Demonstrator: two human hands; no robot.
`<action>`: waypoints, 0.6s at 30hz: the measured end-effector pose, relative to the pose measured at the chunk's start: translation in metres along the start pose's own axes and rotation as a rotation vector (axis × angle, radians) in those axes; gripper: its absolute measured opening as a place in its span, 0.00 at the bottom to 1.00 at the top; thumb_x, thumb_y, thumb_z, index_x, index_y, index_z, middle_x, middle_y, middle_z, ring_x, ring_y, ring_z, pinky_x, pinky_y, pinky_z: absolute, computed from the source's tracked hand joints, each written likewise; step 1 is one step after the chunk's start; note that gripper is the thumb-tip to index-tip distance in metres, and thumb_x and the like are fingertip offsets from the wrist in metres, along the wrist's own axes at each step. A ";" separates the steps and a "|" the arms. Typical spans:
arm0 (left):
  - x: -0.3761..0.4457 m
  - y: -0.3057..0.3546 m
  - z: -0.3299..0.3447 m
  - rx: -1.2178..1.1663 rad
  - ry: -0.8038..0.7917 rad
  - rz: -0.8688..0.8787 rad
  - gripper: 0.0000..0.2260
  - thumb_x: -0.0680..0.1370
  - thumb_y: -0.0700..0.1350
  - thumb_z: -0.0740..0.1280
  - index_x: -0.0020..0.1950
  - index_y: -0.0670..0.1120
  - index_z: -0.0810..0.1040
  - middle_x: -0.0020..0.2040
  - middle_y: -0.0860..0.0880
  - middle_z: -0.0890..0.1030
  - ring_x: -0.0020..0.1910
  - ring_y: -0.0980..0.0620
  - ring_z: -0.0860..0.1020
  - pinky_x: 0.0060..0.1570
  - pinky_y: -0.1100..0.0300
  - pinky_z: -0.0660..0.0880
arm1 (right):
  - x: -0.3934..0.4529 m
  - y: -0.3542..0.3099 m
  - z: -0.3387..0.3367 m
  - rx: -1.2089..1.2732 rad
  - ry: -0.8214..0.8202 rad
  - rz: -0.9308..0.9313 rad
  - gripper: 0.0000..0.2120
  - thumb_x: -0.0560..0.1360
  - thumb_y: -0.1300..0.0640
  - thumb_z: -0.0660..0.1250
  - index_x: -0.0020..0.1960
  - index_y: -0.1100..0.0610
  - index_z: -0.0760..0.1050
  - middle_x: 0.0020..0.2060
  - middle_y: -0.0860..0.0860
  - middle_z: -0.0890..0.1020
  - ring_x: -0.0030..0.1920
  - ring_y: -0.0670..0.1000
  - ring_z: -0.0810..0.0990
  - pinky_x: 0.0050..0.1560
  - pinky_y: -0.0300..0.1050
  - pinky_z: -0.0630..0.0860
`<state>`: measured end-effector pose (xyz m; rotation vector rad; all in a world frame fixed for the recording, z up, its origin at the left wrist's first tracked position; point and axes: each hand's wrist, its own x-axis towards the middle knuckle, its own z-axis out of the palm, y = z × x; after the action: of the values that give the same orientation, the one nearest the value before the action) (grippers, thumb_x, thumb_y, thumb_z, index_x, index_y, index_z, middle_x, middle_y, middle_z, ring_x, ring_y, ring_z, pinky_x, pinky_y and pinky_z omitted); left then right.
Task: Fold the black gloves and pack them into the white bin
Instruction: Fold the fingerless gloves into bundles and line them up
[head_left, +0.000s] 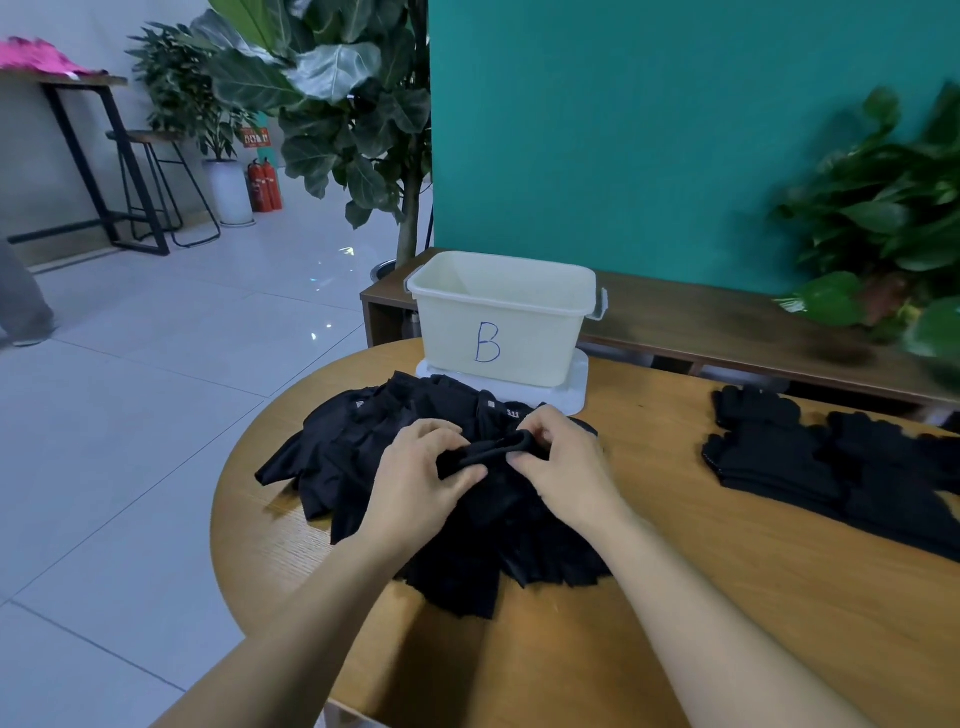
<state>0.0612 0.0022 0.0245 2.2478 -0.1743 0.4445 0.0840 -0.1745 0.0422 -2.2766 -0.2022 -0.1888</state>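
While above the black pile (415, 499) on the desk (727, 597), left grip (415, 483) and right grip (566, 467) pinching 1 rolled glove (488, 452); bin (504, 322) behind, marked B.

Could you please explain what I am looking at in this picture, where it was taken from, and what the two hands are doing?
There is no machine here. One camera worn on a person's head looks forward and down, so the two bare arms reaching in from the bottom are that person's own.

The left hand and the right hand together pinch a folded black glove, the left at one end, the right at the other. They hold it just above a heap of black fabric on a round wooden table.

Behind the heap stands a white bin marked with a letter B; what shows of its inside holds nothing, so no glove seems packed yet. It sits on a flat white piece, perhaps its lid. To the right lies a pile of flat black gloves.

Green plants, a teal wall and a tiled floor surround the table.
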 end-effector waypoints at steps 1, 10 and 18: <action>0.000 0.010 -0.004 -0.113 -0.013 -0.048 0.08 0.73 0.47 0.76 0.49 0.50 0.81 0.53 0.57 0.80 0.54 0.57 0.77 0.58 0.59 0.74 | -0.003 0.000 -0.006 0.049 0.012 0.006 0.09 0.72 0.54 0.71 0.42 0.43 0.72 0.39 0.43 0.80 0.46 0.49 0.77 0.46 0.46 0.74; -0.009 0.102 -0.025 -0.731 -0.216 -0.154 0.07 0.77 0.39 0.70 0.55 0.41 0.82 0.50 0.45 0.86 0.51 0.46 0.84 0.55 0.50 0.79 | -0.049 -0.017 -0.084 0.493 0.124 -0.009 0.12 0.76 0.59 0.70 0.41 0.68 0.78 0.34 0.54 0.78 0.35 0.48 0.73 0.39 0.42 0.69; -0.028 0.156 -0.011 -0.806 -0.273 -0.106 0.07 0.79 0.41 0.68 0.54 0.42 0.83 0.49 0.46 0.86 0.49 0.48 0.84 0.46 0.60 0.80 | -0.091 -0.012 -0.133 0.468 0.295 -0.021 0.17 0.76 0.59 0.70 0.34 0.65 0.69 0.29 0.52 0.69 0.32 0.49 0.66 0.34 0.42 0.62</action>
<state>-0.0092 -0.0924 0.1311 1.4990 -0.3094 -0.0124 -0.0167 -0.2749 0.1192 -1.7585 -0.1015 -0.4361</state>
